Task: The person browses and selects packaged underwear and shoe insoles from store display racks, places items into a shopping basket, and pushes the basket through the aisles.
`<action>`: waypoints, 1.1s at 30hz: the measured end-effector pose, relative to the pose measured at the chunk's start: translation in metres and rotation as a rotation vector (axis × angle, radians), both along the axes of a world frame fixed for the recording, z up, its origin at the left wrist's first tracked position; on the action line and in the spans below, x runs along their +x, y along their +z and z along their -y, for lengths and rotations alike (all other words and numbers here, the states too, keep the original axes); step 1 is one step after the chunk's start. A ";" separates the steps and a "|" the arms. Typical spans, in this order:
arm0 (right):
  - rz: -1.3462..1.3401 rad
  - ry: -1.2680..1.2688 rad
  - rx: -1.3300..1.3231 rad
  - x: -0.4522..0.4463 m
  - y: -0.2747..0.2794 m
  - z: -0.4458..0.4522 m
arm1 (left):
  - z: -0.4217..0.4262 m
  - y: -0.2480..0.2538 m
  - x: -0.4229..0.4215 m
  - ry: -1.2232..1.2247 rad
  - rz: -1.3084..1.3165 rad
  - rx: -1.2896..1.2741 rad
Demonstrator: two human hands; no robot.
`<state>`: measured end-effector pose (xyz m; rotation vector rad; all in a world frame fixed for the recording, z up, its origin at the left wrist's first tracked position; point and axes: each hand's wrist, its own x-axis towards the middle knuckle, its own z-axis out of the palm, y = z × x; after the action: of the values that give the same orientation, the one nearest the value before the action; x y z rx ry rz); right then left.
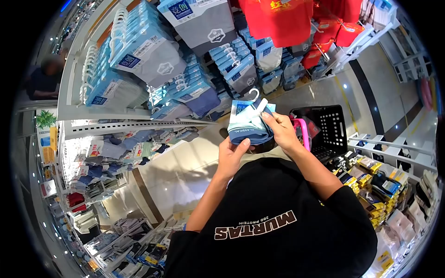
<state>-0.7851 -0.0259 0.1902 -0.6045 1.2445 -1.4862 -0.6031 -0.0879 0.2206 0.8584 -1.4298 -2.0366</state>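
Note:
A pack of folded socks, mint green and navy with "CLASSICAL" printed on it, is held up in front of my chest. It has a blue card header and a small white plastic hook at its top. My left hand grips its lower left corner, thumb on the front. On the upper right side my right hand pinches it, fingers beside a white strip. Fingers behind the pack are hidden. A black shopping basket hangs by my right forearm, its pink handle against the wrist.
Ahead, a white rack holds rows of grey hooked packs and red packs. More packed goods hang at the left. Yellow-carded packs fill a shelf on the right. A person is at the far left.

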 end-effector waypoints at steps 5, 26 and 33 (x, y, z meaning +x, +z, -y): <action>-0.180 0.043 -0.047 -0.003 -0.004 -0.006 | 0.002 0.006 0.004 -0.085 0.036 -0.002; -0.320 -0.016 -0.009 -0.005 0.009 -0.012 | -0.015 -0.015 -0.023 0.091 0.192 -0.064; -0.462 -0.063 -0.150 -0.016 0.008 -0.017 | -0.015 -0.031 -0.022 0.124 0.255 -0.061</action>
<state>-0.8012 -0.0088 0.1980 -1.0610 1.5193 -1.5524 -0.6249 -0.0733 0.1892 1.1837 -1.5209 -1.8333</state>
